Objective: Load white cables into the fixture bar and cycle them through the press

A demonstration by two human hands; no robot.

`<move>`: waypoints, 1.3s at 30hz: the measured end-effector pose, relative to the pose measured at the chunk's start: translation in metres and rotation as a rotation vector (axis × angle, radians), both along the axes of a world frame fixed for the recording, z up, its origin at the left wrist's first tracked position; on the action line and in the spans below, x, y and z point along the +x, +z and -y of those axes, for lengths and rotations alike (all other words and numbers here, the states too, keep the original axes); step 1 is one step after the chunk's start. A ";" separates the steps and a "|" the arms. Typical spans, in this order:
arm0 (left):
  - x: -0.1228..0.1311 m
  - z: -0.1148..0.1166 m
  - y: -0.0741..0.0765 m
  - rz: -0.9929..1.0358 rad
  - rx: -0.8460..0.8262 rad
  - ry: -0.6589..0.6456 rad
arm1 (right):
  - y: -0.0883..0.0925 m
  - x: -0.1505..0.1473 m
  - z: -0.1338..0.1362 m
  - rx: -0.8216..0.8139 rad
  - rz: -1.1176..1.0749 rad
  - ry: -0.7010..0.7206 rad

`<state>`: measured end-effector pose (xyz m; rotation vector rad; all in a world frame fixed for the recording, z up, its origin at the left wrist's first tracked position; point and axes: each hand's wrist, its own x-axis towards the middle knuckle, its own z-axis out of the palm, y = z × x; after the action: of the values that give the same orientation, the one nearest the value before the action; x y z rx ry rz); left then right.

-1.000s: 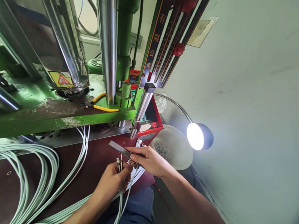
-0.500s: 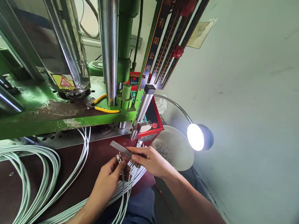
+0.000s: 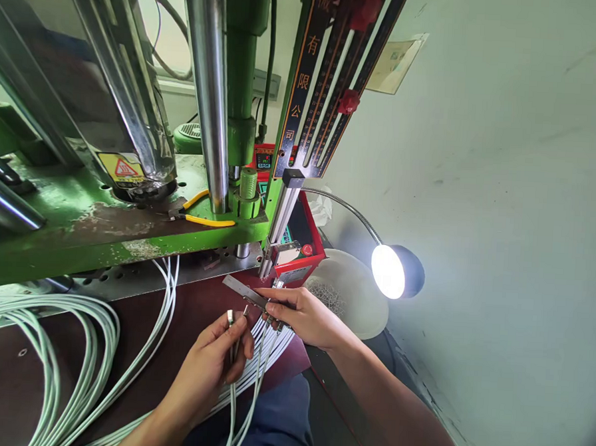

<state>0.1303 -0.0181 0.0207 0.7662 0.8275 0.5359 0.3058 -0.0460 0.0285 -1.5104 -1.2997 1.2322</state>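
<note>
Metal-tipped cables [image 3: 231,406] upright; flat steel strip [image 3: 238,288]

Cables [image 3: 72,344]: pale grey-white, plain. Connector tips [image 3: 230,316]: shiny silver. Metal strip [image 3: 244,292]: dull grey.
Machine frame [image 3: 102,239]: bright green, brown-grey worn patches. Columns [image 3: 207,92]: chrome, mirror-bright. Warning label [image 3: 123,168]: yellow, red triangle. Pliers [image 3: 211,221]: yellow handles. Scale bar [image 3: 310,84]: black, orange characters, white graduated strips. Knob [image 3: 349,100]: red. Control box [image 3: 304,250]: red. Bowl [image 3: 358,299]: white. Lamp [image 3: 398,271]: black shade, white glow. Tabletop [image 3: 182,330]: dark maroon. Wall [image 3: 504,194]: pale grey-green. Trousers [image 3: 272,421]: dark blue.
</note>
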 end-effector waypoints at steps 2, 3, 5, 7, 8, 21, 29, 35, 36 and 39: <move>0.000 0.000 0.000 0.001 -0.001 0.032 | 0.001 0.001 -0.001 -0.003 0.000 0.007; 0.000 -0.001 -0.001 -0.001 0.006 0.041 | 0.001 0.001 -0.001 -0.006 0.008 0.012; 0.001 -0.002 -0.002 -0.025 0.053 0.033 | 0.002 0.001 -0.001 -0.013 0.033 0.026; 0.002 -0.003 -0.004 -0.092 0.150 0.021 | 0.003 0.000 -0.001 -0.016 0.046 0.038; 0.002 -0.003 -0.005 -0.135 0.202 0.026 | 0.004 0.000 -0.001 -0.016 0.045 0.043; 0.009 -0.003 -0.003 -0.288 0.287 0.074 | 0.003 -0.002 -0.003 -0.035 0.187 0.096; -0.006 -0.011 -0.012 -0.216 0.164 0.119 | 0.003 0.007 -0.002 -0.063 0.035 0.083; -0.014 -0.003 -0.002 -0.054 -0.003 0.102 | 0.006 0.012 -0.002 -0.067 0.062 0.102; -0.014 -0.002 0.000 -0.071 0.008 0.087 | 0.007 0.012 -0.002 -0.065 0.076 0.117; -0.014 -0.002 0.002 -0.156 0.088 0.059 | 0.009 0.015 0.000 -0.069 0.132 0.177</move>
<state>0.1163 -0.0164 0.0226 0.8745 0.9789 0.5729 0.3203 -0.0456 0.0375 -1.5747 -1.5188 1.3187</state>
